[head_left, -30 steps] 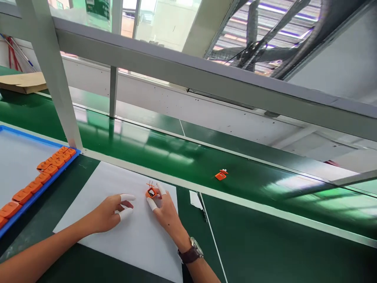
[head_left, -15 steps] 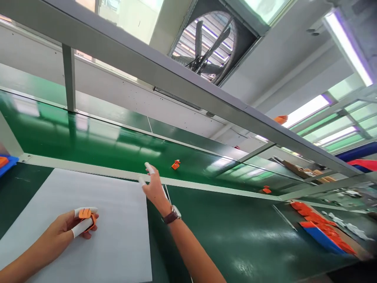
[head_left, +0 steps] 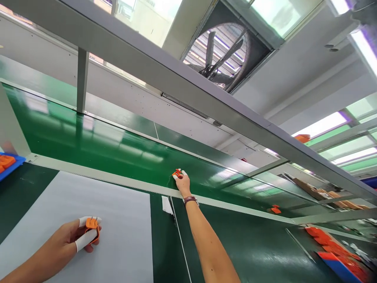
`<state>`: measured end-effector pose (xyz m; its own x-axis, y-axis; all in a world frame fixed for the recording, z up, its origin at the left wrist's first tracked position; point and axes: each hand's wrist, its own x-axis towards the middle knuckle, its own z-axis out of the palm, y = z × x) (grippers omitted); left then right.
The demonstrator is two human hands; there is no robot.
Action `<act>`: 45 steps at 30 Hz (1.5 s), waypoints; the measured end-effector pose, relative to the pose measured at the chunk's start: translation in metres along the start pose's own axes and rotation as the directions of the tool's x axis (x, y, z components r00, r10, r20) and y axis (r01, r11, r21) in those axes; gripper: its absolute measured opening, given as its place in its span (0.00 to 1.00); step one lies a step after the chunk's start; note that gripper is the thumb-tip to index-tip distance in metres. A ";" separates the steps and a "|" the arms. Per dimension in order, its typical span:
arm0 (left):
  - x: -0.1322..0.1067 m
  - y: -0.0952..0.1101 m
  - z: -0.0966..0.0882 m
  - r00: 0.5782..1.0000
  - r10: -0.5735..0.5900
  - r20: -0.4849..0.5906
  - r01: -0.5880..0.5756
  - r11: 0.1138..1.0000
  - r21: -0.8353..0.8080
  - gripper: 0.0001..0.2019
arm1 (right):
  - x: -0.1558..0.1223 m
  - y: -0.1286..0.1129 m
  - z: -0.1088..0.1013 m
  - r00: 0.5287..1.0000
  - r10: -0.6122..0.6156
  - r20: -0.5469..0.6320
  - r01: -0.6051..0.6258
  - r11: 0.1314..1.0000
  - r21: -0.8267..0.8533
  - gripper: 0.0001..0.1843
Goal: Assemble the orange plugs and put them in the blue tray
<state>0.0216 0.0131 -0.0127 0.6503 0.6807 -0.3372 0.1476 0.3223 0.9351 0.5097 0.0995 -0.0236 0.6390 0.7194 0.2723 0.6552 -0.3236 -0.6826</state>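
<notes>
My left hand [head_left: 75, 239], with white finger cots, pinches a small orange plug part with metal prongs [head_left: 92, 225] above the white sheet [head_left: 97, 212] on the green bench. My right arm stretches out over the metal rail to the green conveyor belt [head_left: 97, 145]. There my right hand [head_left: 182, 181], a watch on its wrist, closes its cot-covered fingertips on another small orange part [head_left: 177, 173] lying on the belt.
A further orange part [head_left: 275, 209] lies on the belt to the right. A blue tray of orange parts [head_left: 6, 163] sits at the far left, another blue tray [head_left: 338, 255] at the lower right. A grey frame beam [head_left: 188, 94] crosses overhead. A small white slip [head_left: 167, 204] lies beside the sheet.
My right hand has reached further out onto the belt and closed on the orange part there. My left hand keeps its part over the white sheet. The view has shifted slightly.
</notes>
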 end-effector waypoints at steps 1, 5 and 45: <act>-0.001 0.002 0.000 1.000 -0.004 0.001 0.004 1.000 0.002 0.16 | -0.002 -0.003 0.003 0.999 -0.002 0.045 0.001 1.000 0.022 0.23; -0.002 0.004 -0.001 1.000 0.016 0.015 -0.016 1.000 -0.001 0.16 | -0.038 -0.023 0.003 0.960 -0.104 0.259 0.075 0.990 0.119 0.38; -0.013 0.004 0.010 0.974 0.175 -0.143 -0.190 0.977 -0.100 0.14 | -0.288 -0.150 0.021 0.620 -0.760 0.197 0.445 0.546 0.710 0.26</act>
<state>0.0207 -0.0012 -0.0034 0.5528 0.8135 -0.1807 -0.0541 0.2513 0.9664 0.2189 -0.0466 -0.0135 -0.1810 0.8126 0.5541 0.3563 0.5793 -0.7331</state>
